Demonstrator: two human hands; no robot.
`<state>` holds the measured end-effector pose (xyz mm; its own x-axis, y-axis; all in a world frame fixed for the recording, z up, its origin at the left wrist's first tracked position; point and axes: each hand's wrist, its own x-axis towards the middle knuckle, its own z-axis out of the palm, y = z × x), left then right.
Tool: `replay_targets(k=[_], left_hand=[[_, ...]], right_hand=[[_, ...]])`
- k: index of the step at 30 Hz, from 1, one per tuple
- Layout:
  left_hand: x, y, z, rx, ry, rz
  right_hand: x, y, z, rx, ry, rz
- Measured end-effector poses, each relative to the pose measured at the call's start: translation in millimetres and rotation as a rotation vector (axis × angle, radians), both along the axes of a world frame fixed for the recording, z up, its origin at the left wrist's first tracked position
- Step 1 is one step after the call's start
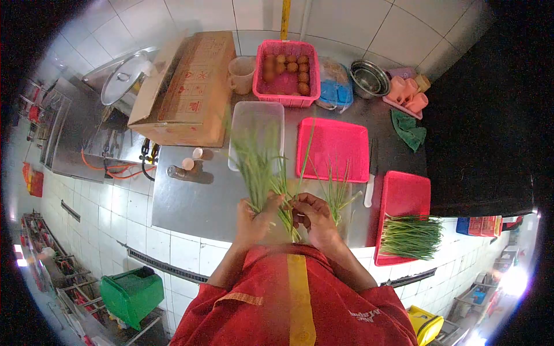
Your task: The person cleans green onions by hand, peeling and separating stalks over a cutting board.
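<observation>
held over the table [193, 209], the green stalks [259, 164] look light, limp and easily bruised, best gripped toward their stem ends, where the left hand [255, 220] wraps its fingers round them and the right hand [317, 218] pinches with its fingertips.

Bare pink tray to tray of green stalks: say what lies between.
The head view shows a white-handled knife between the bare pink tray and the tray of green stalks.

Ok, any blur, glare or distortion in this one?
All in the head view: motion blur smears the tops of the greens above the left hand; a bright light glares at the lower right; wide-angle distortion bows the wall tiles, corners going black; some eggs in the pink basket look smudged.
</observation>
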<state>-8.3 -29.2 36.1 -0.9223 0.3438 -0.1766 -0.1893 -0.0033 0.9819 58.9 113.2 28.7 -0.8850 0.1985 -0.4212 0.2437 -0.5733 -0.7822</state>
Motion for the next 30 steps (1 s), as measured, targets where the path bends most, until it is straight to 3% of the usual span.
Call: replay_targets(k=[5, 12, 22, 24, 30], left_hand=[[-7, -6, 4, 0.002, 0.088, 0.127], [-15, -12, -3, 0.204, -0.063, 0.241], [-32, -29, -10, 0.307, -0.090, 0.438], [-44, -42, -7, 0.382, -0.050, 0.486], [-53, -55, -3, 0.414, -0.009, 0.505]], right_hand=[[8, 8, -17, 0.282, 0.040, 0.164], [26, 19, -21, 0.842, -0.014, 0.343], [62, 45, -59, 1.082, 0.007, 0.251], [71, 56, -75, 1.323, 0.027, 0.127], [79, 105, -61, 1.437, -0.010, 0.054]])
